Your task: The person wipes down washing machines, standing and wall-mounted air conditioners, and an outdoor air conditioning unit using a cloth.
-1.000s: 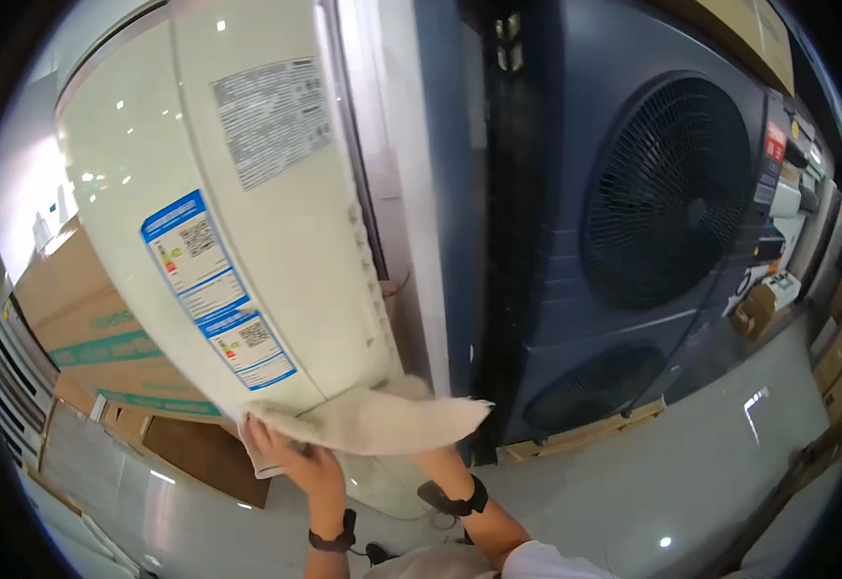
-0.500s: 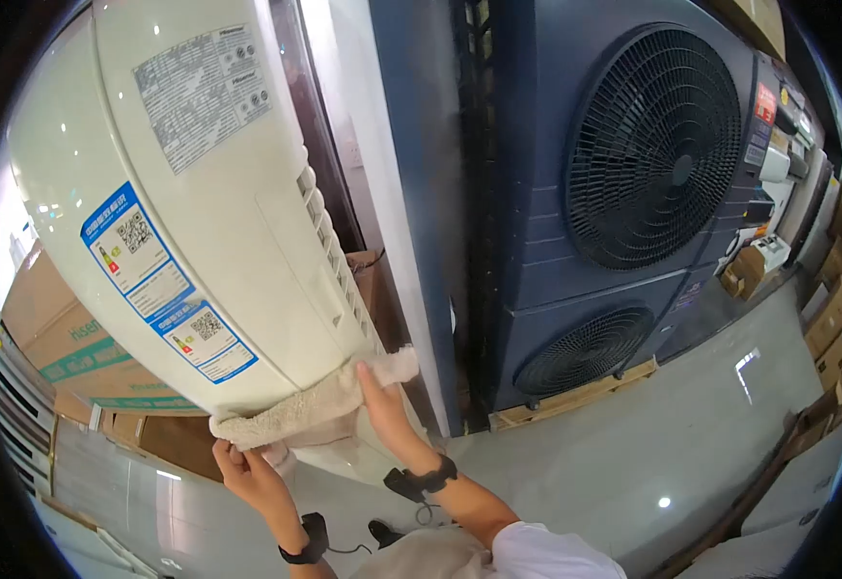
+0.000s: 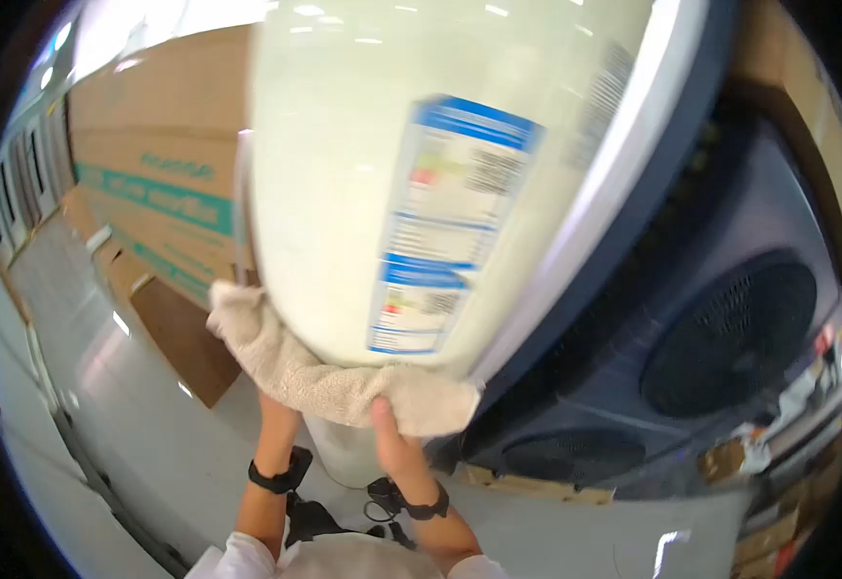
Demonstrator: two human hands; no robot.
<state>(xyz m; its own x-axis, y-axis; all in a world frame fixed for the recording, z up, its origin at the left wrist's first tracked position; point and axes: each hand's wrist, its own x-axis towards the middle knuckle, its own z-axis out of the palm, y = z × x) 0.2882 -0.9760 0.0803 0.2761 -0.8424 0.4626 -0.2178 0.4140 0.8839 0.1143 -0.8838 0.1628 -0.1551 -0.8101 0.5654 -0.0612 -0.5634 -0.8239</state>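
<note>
A beige towel [image 3: 334, 386] is draped around the lower front of a cream, glossy rounded appliance [image 3: 334, 193], which bears blue-and-white labels [image 3: 455, 222]. My right hand [image 3: 397, 439] grips the towel right of its middle, the thumb lying on top of the cloth. My left hand [image 3: 278, 415] is at the towel's underside on the left; its fingers are hidden by the cloth. A dark band with a small black device is on each wrist.
A large cardboard box [image 3: 165, 145] with green stripes stands left of the appliance, with an open brown carton [image 3: 184, 338] below it. At right is a dark outdoor unit [image 3: 691, 318] with two round fan grilles. Grey glossy floor [image 3: 165, 434] shows below.
The view has swung so the appliance is now central and its left side shows. The towel has gone from bunched to spread along the curved body, and my left hand has moved under the cloth.
</note>
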